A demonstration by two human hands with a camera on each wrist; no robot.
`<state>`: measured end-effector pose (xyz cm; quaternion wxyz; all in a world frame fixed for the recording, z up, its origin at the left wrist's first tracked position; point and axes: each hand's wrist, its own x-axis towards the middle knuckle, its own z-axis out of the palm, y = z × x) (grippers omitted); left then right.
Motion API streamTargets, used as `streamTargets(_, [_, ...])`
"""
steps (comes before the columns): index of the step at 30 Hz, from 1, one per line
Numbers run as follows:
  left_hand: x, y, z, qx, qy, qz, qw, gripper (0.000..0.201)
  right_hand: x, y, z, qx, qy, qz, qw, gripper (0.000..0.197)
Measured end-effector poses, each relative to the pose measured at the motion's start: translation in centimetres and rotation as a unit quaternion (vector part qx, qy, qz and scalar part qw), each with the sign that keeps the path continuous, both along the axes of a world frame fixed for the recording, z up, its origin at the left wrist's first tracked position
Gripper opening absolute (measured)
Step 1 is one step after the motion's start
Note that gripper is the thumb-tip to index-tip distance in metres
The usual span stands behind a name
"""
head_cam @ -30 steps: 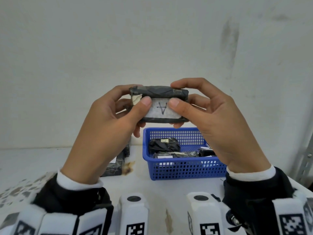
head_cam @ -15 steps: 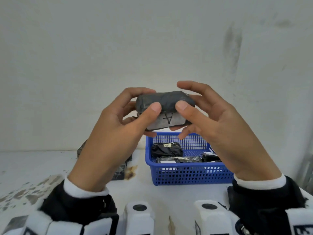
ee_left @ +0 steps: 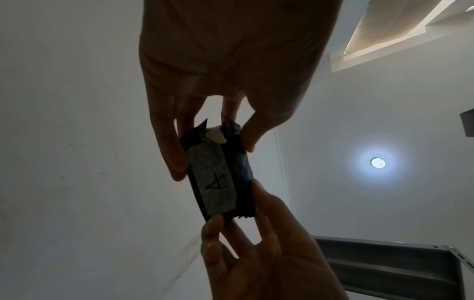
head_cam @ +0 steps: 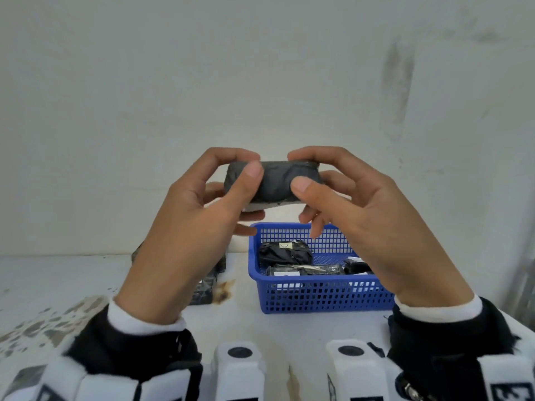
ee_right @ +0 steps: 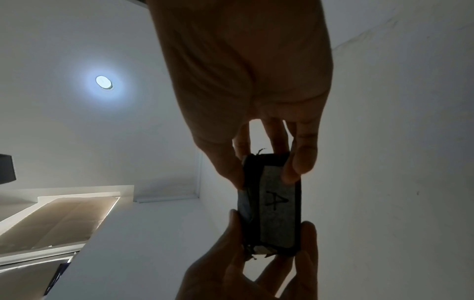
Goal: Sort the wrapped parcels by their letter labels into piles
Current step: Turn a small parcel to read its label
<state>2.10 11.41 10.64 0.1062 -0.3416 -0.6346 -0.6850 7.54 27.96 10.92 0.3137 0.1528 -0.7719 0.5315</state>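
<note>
Head view: left hand point(head_cam: 185, 235) and right hand point(head_cam: 367, 224) pinch a dark wrapped parcel point(head_cam: 275, 180) by its ends, midair above blue basket point(head_cam: 318, 293) holding more parcels point(head_cam: 285, 253). Left wrist: white label point(ee_left: 214, 182) reads A. Right wrist: label faces camera, same two-handed pinch.

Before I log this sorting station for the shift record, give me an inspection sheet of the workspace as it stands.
Surface: white table, worn patches at its left edge, a brown stain by the basket.
Job's things: dark wrapped parcel held up in the air; its label reads A, facing down. More parcels in the blue basket; a dark pile left of it, mostly hidden.
Clutter: nothing seen.
Grippers: left hand and right hand each pinch one end of the parcel.
Cables: nothing seen.
Surroundings: scuffed white wall; ceiling light; grey metal shelf.
</note>
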Motion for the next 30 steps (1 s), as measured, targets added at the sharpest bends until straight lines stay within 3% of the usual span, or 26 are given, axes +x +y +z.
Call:
streamTargets(7, [0.33, 0.05, 0.08, -0.011, 0.002, 0.008, 1.000, 0.024, 0.00, -0.01, 0.05, -0.017, 0.012, -0.010, 1.000, 0.021])
streamTargets(12, [0.49, 0.45, 0.22, -0.001, -0.033, 0.041, 0.999, 0.057, 0.34, -0.15, 0.13, -0.014, 0.017, -0.001, 1.000, 0.014])
streamTargets(18, [0.39, -0.05, 0.22, 0.023, -0.036, 0.010, 0.999, 0.049, 0.10, -0.16, 0.09, -0.054, 0.002, 0.001, 0.999, 0.054])
streamTargets(22, [0.58, 0.02, 0.24, 0.008, -0.040, 0.005, 0.999, 0.046, -0.02, 0.04, 0.12, -0.052, 0.002, -0.006, 0.999, 0.038])
streamTargets(30, [0.30, 0.01, 0.10, 0.035, -0.014, -0.027, 0.999, 0.030, 0.46, 0.11, 0.25, -0.031, 0.005, 0.008, 0.999, 0.042])
